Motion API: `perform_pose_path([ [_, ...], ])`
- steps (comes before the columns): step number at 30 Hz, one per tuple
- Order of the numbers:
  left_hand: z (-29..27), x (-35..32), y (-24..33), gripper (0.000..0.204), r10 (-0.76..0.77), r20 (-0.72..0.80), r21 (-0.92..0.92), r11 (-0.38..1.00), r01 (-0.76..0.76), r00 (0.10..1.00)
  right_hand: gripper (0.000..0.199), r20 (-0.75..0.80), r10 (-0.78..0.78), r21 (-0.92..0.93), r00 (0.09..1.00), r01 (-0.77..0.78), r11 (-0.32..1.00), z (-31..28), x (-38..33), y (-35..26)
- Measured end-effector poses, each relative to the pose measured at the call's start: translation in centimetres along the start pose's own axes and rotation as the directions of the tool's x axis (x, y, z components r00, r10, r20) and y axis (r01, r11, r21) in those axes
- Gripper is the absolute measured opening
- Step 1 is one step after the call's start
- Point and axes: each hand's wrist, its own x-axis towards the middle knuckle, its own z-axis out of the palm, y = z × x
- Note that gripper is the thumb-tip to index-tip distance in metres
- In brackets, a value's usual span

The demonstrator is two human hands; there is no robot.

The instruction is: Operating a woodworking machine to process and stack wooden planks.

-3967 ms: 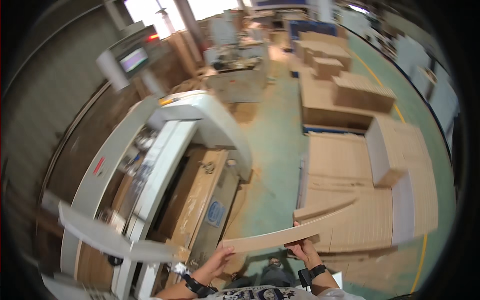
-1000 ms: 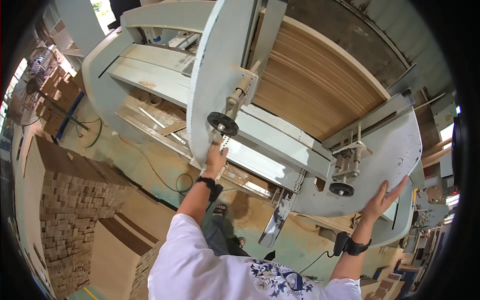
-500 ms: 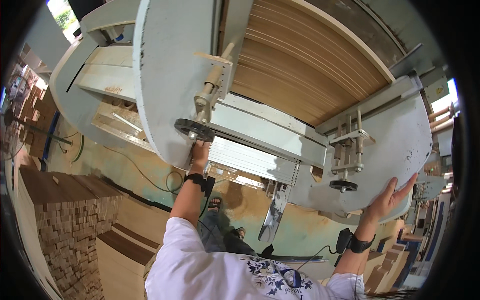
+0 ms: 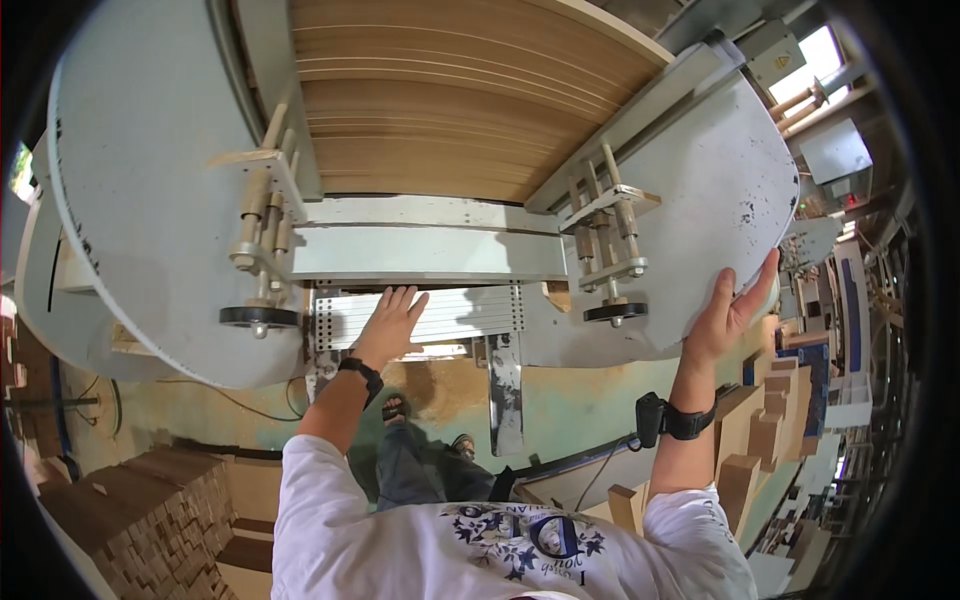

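My left hand (image 4: 390, 328) lies open, fingers spread, over the white slatted panel (image 4: 465, 312) at the front of a big grey machine. I cannot tell how firmly it touches. At the right, my right hand (image 4: 722, 318) rests against the curved lower edge of the grey side plate (image 4: 715, 190), thumb and fingers stretched apart. Long brown boards (image 4: 450, 100) lie side by side between the two side plates. A black handwheel (image 4: 258, 317) with metal rods sits on the left plate, and a second black handwheel (image 4: 615, 312) on the right plate.
A narrow worn metal bar (image 4: 506, 400) juts from the machine toward me. Stacked wood pieces (image 4: 140, 510) stand at the lower left, and more wooden blocks (image 4: 765, 430) at the right. A cable (image 4: 235, 403) trails over the floor on the left.
My left hand has left the area beneath the left handwheel and come right onto the slatted panel, fingers spread. My right hand stays at the right plate's edge. The view has swung right.
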Motion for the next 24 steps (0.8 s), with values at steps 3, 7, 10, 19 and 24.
perform_pose_path([
  [3, 0.7, 1.0, 1.0, 0.093, -0.026, -0.024, 0.031, 0.999, 0.027, 0.999, 0.053, -0.017, 0.013, 0.004, 1.0, -0.013, 1.0, 0.0, -0.2, -0.4],
  [7, 2.0, -3.1, 4.1, 0.094, -0.041, -0.019, 0.012, 0.999, 0.041, 0.999, 0.057, 0.004, -0.005, -0.071, 1.0, 0.006, 0.997, -0.8, -2.0, -0.5],
  [10, 1.9, -9.2, 9.3, 0.098, -0.015, 0.131, -0.108, 0.994, 0.029, 0.991, 0.06, 0.052, -0.187, -0.031, 0.981, 0.189, 0.981, -1.4, -5.8, -2.3],
  [19, 2.7, -19.3, 24.1, 0.072, 0.25, 0.104, -0.132, 0.963, -0.236, 0.963, 0.058, 0.94, 0.317, -0.341, -0.127, -0.391, 0.855, -3.2, -32.1, 5.0],
  [24, -3.7, -17.6, 27.4, 0.045, 0.521, -0.023, 0.148, 0.846, -0.513, 0.853, 0.063, 0.753, 0.177, -0.612, -0.633, -0.575, 0.543, -8.2, -30.4, 0.8],
])
